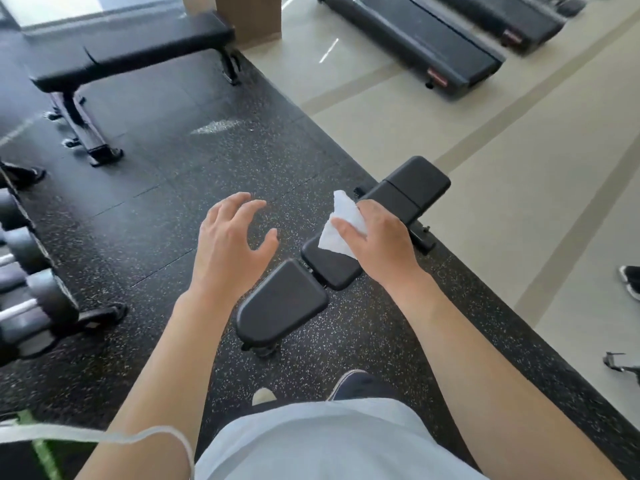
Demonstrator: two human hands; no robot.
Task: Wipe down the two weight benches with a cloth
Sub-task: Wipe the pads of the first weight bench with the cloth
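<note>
Cloth [341, 221], unmarked white, pinched in right hand [379, 237] over near bench [284, 303].

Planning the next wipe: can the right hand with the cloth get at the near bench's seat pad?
Probably yes: the right hand holds the cloth above the near bench, with nothing between them.

Premises are presenting as a gym. Two padded weight benches [284, 303] [131, 53] are standing on speckled rubber flooring [194, 174], and a dumbbell rack [24, 271] is occupying the left edge (only partly in view). Treadmills [415, 39] are lining the pale floor beyond.
</note>
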